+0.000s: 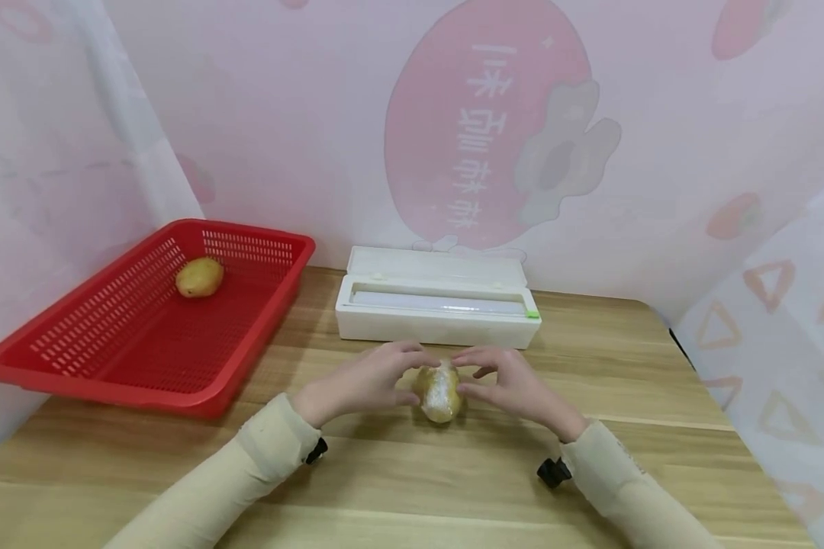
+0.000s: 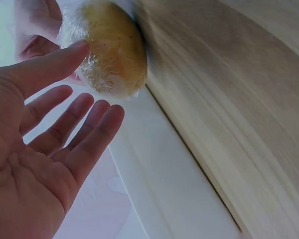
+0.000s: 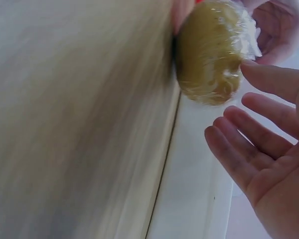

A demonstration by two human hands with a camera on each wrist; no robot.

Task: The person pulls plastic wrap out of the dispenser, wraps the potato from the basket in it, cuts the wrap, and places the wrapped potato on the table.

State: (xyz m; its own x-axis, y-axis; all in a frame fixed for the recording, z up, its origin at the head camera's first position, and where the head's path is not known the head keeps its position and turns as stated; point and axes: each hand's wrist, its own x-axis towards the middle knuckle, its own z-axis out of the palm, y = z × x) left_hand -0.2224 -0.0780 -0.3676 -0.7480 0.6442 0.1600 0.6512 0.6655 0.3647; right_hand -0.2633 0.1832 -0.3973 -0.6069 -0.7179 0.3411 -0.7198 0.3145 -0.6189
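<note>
A potato (image 1: 439, 393) wrapped in clear plastic film rests on the wooden table between both hands. On its left side is the left hand (image 1: 378, 381), fingers relaxed and spread apart; in the left wrist view its thumb tip overlaps the wrapped potato (image 2: 117, 47). The right hand (image 1: 511, 385) is at the other side, its thumb tip at the film in the right wrist view, the other fingers loosely bent and apart from the potato (image 3: 207, 55). Neither hand closes round it. Just behind stands a white film dispenser box (image 1: 439, 328), lid up, with a roll inside.
A red plastic basket (image 1: 223, 396) stands at the left with an unwrapped potato (image 1: 200, 277) in it. The wooden table (image 1: 412, 496) reaches back to a pink and white printed curtain (image 1: 302, 114). Black wrist straps show at both cuffs.
</note>
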